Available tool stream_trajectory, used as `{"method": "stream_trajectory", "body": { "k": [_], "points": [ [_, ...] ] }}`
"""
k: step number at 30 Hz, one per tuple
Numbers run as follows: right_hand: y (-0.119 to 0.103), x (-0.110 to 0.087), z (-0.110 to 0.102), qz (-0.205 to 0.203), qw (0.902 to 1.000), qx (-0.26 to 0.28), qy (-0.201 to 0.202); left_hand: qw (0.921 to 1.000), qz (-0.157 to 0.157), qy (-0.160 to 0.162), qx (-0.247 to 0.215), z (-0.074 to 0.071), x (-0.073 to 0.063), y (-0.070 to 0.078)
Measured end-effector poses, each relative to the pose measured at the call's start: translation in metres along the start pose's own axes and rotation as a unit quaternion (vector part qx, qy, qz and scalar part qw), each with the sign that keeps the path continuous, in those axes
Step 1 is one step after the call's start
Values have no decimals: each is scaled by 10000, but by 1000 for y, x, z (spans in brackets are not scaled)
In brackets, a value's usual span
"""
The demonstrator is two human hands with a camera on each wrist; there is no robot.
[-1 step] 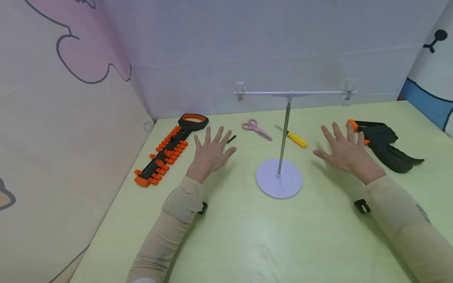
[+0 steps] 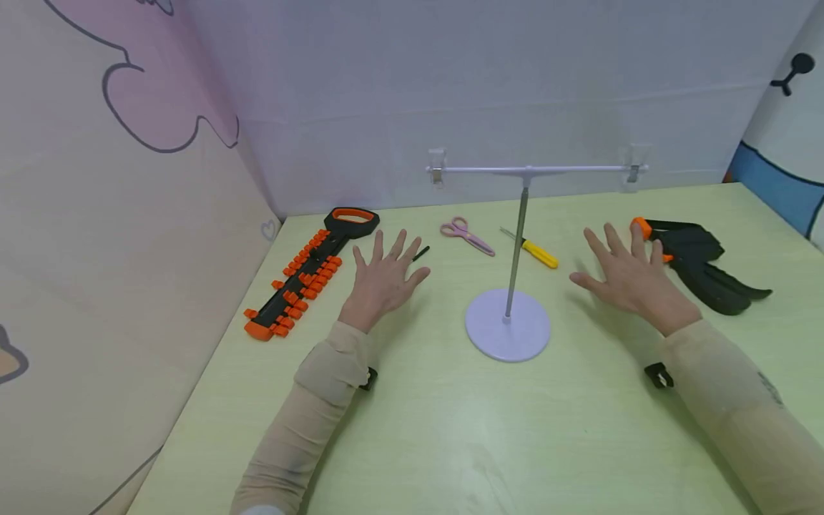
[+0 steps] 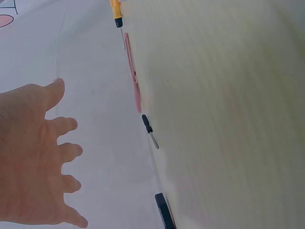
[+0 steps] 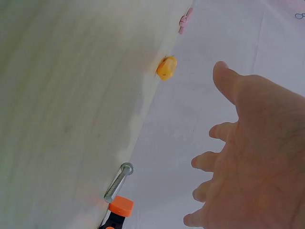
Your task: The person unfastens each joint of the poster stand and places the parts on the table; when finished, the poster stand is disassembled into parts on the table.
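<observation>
Showing only in right-wrist view: metal rod (image 4: 118, 183).

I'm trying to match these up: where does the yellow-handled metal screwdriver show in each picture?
Head view: the yellow-handled screwdriver lies right of centre, about mid-height, crossed by the grey metal pole.
Left wrist view: at the top edge, left of centre, with part of the handle cut off.
Right wrist view: upper middle, the handle toward the camera.
Shared landmark: the pink scissors, near it in all three.
</observation>
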State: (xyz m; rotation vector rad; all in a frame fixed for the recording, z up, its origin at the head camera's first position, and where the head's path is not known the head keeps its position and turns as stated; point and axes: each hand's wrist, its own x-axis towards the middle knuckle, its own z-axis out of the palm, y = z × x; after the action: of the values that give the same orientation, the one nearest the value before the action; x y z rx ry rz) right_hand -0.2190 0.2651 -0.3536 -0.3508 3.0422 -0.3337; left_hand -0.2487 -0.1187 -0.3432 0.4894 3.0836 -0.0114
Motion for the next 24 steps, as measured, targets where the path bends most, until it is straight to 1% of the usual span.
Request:
{"method": "stream_trajectory", "body": {
  "k": [5, 13, 21, 23, 24],
  "points": [
    [2, 2, 1, -26, 10000, -28, -11, 10000, -16, -3, -34, 0, 0, -1],
    [3, 2, 2, -22, 10000, 12, -22, 10000, 56, 47, -62, 0, 1, -2],
    [0, 1, 1, -52, 10000, -23, 0, 9999, 19, -28, -117, -3, 1, -2],
    [0, 2, 1, -71, 10000, 14, 22, 9998, -7, 76, -192, -7, 0, -3],
    [0, 2, 1, -109, 9999, 77, 30, 9994, -11, 210, -261, -11, -1, -3]
  ]
}}
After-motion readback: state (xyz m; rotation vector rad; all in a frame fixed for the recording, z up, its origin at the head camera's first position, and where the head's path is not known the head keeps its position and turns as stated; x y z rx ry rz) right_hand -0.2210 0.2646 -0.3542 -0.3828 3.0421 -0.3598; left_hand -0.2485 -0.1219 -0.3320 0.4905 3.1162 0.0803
